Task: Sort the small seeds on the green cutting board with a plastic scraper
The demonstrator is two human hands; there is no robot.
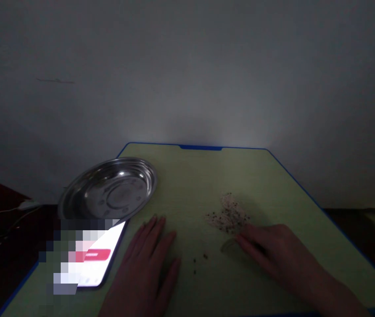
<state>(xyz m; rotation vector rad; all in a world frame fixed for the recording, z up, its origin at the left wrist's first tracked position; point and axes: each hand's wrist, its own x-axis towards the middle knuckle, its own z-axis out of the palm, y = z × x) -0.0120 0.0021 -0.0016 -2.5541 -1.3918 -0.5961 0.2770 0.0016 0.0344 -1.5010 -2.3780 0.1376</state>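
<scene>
My left hand (151, 264) lies flat on the pale green table (187, 176), fingers stretched out, holding nothing. A loose pile of small pale grains mixed with dark specks (230, 215) is spread right of the middle. At the near right edge of this pile is my right hand (270, 246), thumb and fingers pinched together. Whatever is between those fingertips is too small or dim to make out. A faint curved shape (229, 245) shows just beside them; I cannot tell what it is. Several dark bits (205, 256) lie apart from the pile, between my hands.
A shiny round steel basin (124, 193) stands at the left, overhanging the table's edge. Partly beneath its rim lies a phone or tablet (103, 259) with a lit screen, blurred in part. A grey wall (194, 79) rises behind the table. White cables (19, 211) run at far left.
</scene>
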